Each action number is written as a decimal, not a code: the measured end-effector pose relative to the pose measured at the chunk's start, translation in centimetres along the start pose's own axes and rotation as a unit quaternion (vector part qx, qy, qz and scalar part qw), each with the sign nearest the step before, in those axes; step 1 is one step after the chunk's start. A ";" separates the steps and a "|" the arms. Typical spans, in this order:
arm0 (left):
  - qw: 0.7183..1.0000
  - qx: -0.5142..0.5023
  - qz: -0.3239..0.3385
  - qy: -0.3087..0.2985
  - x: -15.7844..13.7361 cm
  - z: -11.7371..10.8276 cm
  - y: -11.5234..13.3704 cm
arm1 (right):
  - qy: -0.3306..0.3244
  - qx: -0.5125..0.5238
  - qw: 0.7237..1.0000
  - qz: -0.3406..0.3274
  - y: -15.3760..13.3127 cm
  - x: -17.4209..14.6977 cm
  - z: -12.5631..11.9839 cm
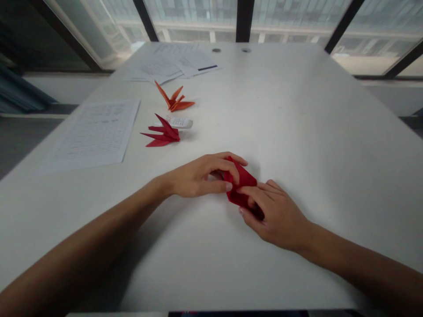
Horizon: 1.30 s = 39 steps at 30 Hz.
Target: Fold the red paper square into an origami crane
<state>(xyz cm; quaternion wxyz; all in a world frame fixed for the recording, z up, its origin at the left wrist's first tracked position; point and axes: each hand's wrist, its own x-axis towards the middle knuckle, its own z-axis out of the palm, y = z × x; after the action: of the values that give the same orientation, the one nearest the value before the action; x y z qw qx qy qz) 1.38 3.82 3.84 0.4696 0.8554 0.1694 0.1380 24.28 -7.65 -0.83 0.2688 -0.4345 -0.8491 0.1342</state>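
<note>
A partly folded piece of red origami paper (245, 176) is between my two hands on the white table. My left hand (208, 174) grips its left side, thumb at the near edge and fingers over the top. From the right, my right hand (276, 211) holds the lower right part, its index finger pressing into the fold and its thumb at the near edge. Fingers cover much of the paper, so its full shape is hidden. Farther left lie a dark red folded paper crane (164, 134) and an orange paper crane (174, 100).
A small white packet with print (180, 122) lies behind the dark red crane. One printed sheet (95, 132) is on the left of the white table (297, 132). More papers (165, 64) overlap at the far left, near two round holes. Windows stand beyond the far edge.
</note>
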 end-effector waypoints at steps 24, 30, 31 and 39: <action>0.997 0.064 -0.027 0.014 0.4 0.2 0.1 | -0.051 0.037 0.998 -0.029 -0.1 -0.1 -0.3; 0.997 0.050 -0.041 -0.037 0.1 -0.6 0.4 | -0.045 0.060 0.995 -0.059 0.1 -0.2 -0.1; 0.997 0.050 -0.043 -0.043 0.0 -0.7 0.4 | -0.043 0.063 0.995 -0.060 0.1 -0.3 0.0; 0.996 0.055 -0.049 -0.056 -0.1 -1.2 0.1 | -0.027 0.071 0.995 -0.069 0.2 -0.4 0.0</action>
<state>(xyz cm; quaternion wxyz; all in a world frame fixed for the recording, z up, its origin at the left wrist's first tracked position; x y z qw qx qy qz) 0.85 4.60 4.52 0.4372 0.8768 0.1917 0.0570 24.59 -7.83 -1.02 0.2846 -0.3510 -0.8722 0.1874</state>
